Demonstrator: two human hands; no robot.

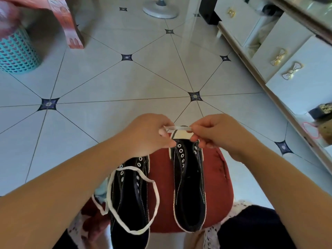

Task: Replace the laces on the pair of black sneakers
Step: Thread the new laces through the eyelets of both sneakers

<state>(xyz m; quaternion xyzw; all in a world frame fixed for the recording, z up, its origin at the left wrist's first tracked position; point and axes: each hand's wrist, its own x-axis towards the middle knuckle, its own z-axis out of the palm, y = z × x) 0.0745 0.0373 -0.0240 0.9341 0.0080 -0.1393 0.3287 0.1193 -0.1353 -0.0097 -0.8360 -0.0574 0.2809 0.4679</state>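
Two black sneakers with white soles and bare metal eyelets rest on a red stool (218, 186), toes pointing away from me. The left sneaker (129, 200) has a loose white lace (156, 191) looping over it. Above the toe of the right sneaker (189, 186), my left hand (147, 133) and my right hand (215, 132) each pinch one end of a short taut stretch of that white lace, held level between them. The rest of the lace trails down from my left hand.
The floor is pale tile with dark diamond insets. A teal mesh basket (17, 51) and a pink patterned box (71, 27) stand at the far left. White cabinets with gold bow handles (280, 56) run along the right. A fan base (159, 9) is at the back.
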